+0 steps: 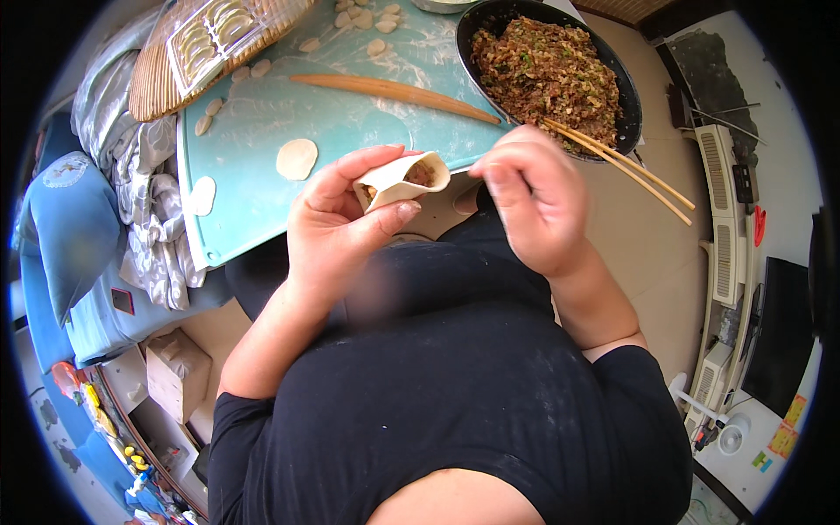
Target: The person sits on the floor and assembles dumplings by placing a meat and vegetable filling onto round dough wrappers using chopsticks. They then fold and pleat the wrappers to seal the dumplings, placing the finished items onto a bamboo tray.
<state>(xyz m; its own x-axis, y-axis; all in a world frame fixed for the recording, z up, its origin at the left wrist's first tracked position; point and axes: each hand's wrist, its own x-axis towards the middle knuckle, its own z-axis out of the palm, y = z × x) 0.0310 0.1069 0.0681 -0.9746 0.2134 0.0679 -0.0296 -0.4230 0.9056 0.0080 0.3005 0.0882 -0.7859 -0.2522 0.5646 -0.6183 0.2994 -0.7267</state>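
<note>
- Gripping a folded dough wrapper (395,187) in the left hand (337,210), clamped between thumb and fingers, right by the near edge of the blue-green counter (249,215)
- Holding nothing visible in the right hand (538,199), fingers curled and a bit blurry, near the wrapper but apart from it and from the other hand
- Looks about half done on this one tbh: filled and folded over, seemingly pinched in the middle, but gaping at both ends and showing meat inside
- Can spot a row of finished-looking crescent dumplings in a clear container (206,48) on the round woven tray (156,87), so definitely past the first few
- Got plenty left I'd-guess-wise: one flat round wrapper (297,159) lying unfilled, another pale oval (203,196) near the left edge, plus a bunch of small dough pieces (353,16) not rolled out, near the rolling pin (394,93)
- Not running short on filling (538,79) either, judging by the heaped black pan (632,114) with chopsticks (626,171) across its rim
- Can't read any brand or label on the food stuff
- Can see bright little cards (792,411) at far right, maybe printed, but too small to make out
</note>
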